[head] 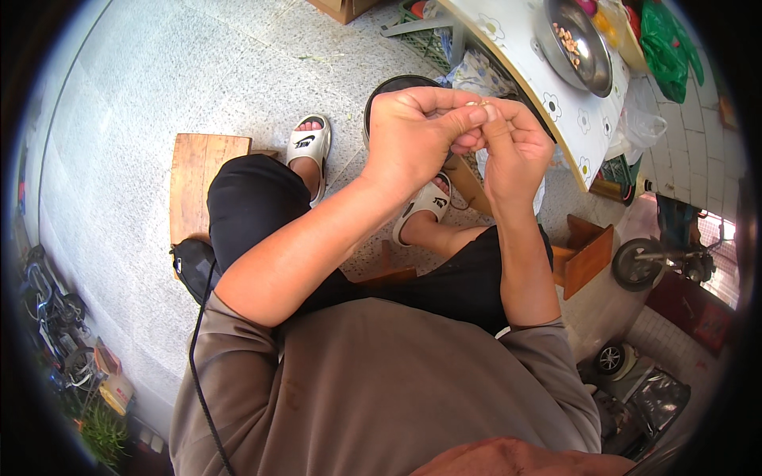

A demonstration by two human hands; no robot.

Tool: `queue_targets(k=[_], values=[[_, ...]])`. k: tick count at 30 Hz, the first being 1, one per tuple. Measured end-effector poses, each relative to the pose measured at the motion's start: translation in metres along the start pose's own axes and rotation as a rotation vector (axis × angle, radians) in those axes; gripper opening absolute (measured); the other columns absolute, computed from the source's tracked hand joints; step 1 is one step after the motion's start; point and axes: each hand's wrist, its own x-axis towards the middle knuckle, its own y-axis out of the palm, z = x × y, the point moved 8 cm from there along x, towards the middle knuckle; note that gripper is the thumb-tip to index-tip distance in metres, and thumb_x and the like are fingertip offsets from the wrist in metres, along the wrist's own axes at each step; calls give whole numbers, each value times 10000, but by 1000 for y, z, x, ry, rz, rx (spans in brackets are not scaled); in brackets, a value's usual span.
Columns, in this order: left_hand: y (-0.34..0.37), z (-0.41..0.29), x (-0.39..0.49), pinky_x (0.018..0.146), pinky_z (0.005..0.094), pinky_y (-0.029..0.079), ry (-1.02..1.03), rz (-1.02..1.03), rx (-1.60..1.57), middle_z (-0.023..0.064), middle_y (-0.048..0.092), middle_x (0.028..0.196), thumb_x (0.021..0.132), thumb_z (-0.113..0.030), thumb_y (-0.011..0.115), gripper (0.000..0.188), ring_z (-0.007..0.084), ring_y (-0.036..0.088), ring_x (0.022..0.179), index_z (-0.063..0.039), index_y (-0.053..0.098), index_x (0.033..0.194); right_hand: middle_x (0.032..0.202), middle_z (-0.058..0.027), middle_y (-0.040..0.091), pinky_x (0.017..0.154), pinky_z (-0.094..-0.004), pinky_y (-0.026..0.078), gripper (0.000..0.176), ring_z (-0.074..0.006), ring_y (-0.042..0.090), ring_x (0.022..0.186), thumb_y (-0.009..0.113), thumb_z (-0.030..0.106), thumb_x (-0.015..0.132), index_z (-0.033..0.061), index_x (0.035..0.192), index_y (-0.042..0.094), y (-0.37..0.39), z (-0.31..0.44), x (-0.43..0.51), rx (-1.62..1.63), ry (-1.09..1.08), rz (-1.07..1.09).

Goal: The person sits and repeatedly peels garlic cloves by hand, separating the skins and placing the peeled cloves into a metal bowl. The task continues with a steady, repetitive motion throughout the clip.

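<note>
My left hand (411, 137) and my right hand (518, 149) meet at the fingertips, in front of the table's near edge. Pinched between the thumbs and forefingers is a small pale piece (478, 104), mostly covered, perhaps a peanut. On the table with a flower-patterned cover (553, 125), up and to the right of the hands, stands a steel bowl (598, 65). Several pinkish-brown peanut kernels (568, 44) lie in it. Partly hidden behind my left hand is a round dark container (375, 98) with a pale rim.
A wooden stool (202, 184) stands left of my knee, a black pouch (195, 268) at its near end. Green crates (417, 38) and bags are under the table. A green plastic bag (667, 53) is beyond the bowl. Another low wooden stool (586, 256) is at right.
</note>
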Motion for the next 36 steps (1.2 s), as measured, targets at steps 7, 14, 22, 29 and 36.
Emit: queue_targets(k=[7, 14, 22, 29, 36], values=[[-2, 10, 4, 742, 248, 608, 97, -40, 129, 78, 802, 976, 1033, -57, 748, 208, 93, 712, 803, 75, 790, 1188, 906, -100, 774, 647, -240, 603, 98, -98, 708, 708, 682, -53, 1028, -71, 1119, 712, 2, -4, 0, -226, -22, -107], [-6, 14, 8, 731, 266, 590, 273, -97, 453, 83, 805, 933, 1066, -12, 639, 216, 76, 683, 816, 62, 793, 1198, 826, -62, 780, 602, -223, 555, 164, -46, 678, 690, 742, -10, 990, -32, 1147, 700, 4, -23, -1, -527, -192, -83], [-5, 18, 8, 712, 282, 611, 266, -98, 513, 88, 801, 910, 1062, 6, 616, 229, 86, 710, 805, 54, 796, 1195, 777, -54, 748, 573, -240, 543, 121, -55, 663, 640, 716, -19, 989, -27, 1098, 664, 5, -20, 0, -572, -166, -120], [-2, 22, 11, 724, 282, 626, 211, -54, 327, 109, 804, 958, 1071, 24, 593, 224, 121, 749, 795, 90, 764, 1199, 816, -94, 731, 547, -283, 569, 97, -105, 684, 631, 631, -39, 1007, -61, 1100, 647, -10, -36, 6, -207, 93, -241], [-13, 30, 22, 717, 289, 653, 52, -170, 41, 149, 786, 991, 1048, 62, 587, 251, 166, 771, 800, 164, 678, 1259, 890, -137, 758, 610, -278, 587, 253, -116, 713, 727, 613, -4, 1020, -52, 1261, 677, -34, -46, 18, -357, 162, -207]])
